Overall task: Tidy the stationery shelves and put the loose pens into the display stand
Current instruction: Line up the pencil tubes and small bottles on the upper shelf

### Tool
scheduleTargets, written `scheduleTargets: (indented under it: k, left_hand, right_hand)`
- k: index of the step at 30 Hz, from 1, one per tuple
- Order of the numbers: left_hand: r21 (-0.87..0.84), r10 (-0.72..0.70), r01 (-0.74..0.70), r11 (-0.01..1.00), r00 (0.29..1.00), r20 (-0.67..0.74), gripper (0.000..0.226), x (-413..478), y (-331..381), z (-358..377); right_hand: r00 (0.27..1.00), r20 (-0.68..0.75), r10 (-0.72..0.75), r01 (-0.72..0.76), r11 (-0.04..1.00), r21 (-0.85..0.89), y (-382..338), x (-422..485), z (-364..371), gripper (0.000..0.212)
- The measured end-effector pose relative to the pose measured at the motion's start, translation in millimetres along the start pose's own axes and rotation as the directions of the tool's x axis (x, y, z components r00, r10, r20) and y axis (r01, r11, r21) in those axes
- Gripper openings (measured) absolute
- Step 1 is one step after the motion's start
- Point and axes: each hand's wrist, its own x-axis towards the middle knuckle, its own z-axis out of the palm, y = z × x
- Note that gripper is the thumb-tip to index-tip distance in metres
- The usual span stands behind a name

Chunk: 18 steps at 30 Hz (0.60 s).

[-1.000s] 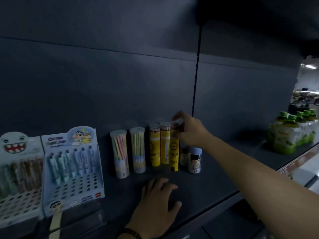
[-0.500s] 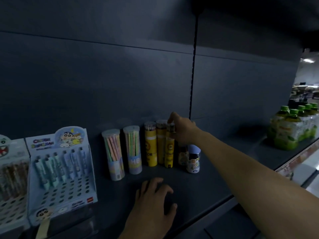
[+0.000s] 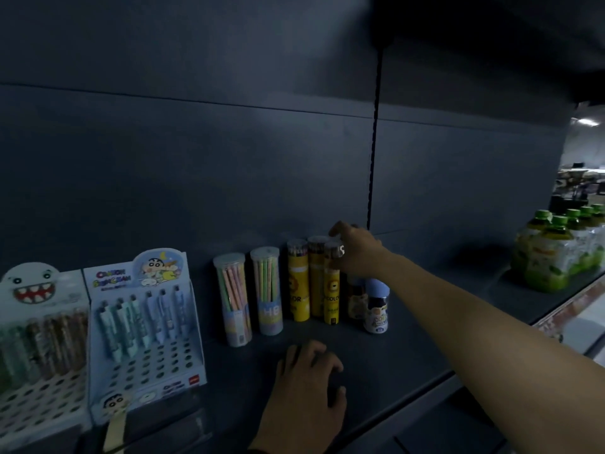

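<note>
While the right arm reaches across the dark grey metal shelf (image 3: 409, 348), the right hand (image 3: 355, 249) sits at the top of three tall yellow cardboard tubes of coloured pencils (image 3: 298, 283) standing close together against the back panel. Its grip curls around the cap of the rightmost yellow tube (image 3: 332, 290), thumb in front and fingers arched over the top. The left hand (image 3: 307, 381) rests palm down on the shelf in front of the tubes, fingers loosely bent, its grip holding nothing.

Left of the yellow tubes stand two clear plastic tubes of pastel pencils (image 3: 233, 299), upright and side by side. Just right of them are a small white bottle with a blue domed cap (image 3: 377, 306) and a short dark jar (image 3: 355, 299) partly hidden behind it.

At the far left, the pale blue cardboard display stand with a cartoon header (image 3: 144, 371) holds a row of light blue and mint pens (image 3: 140, 316) in its upper holes. Beside it is a white display stand with a toothy monster face (image 3: 39, 385). Well apart on the right stands a wrapped pack of green-capped drink bottles (image 3: 556, 250).
</note>
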Motion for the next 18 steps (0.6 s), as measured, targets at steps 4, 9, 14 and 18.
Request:
scheduleTargets:
  k: [4,9,14,18]
  left_hand:
    - [-0.017,0.022,-0.022,1.0,1.0,-0.023,0.016,-5.5,7.0,-11.0]
    - [-0.023,0.018,-0.018,1.0,1.0,-0.002,0.014,-26.9,6.8,-40.5]
    - [-0.019,-0.061,0.06,0.998,0.996,-0.066,0.007,-88.0,-29.7,-100.8]
    - [-0.02,-0.204,0.203,0.979,0.972,-0.113,0.005,-160.8,-77.8,-164.0]
  right_hand:
    - [0.997,-0.062,-0.047,0.045,0.999,-0.03,-19.6,-21.5,-18.7,0.059]
    - [0.979,-0.082,-0.188,0.194,0.979,0.064,-63.6,-55.5,-37.6,0.044]
    - [0.93,-0.022,-0.366,0.365,0.918,0.154,-137.3,-101.2,-24.1,0.028]
    - [0.865,0.076,-0.496,0.457,0.841,0.291,-215.9,-135.8,10.1,0.03]
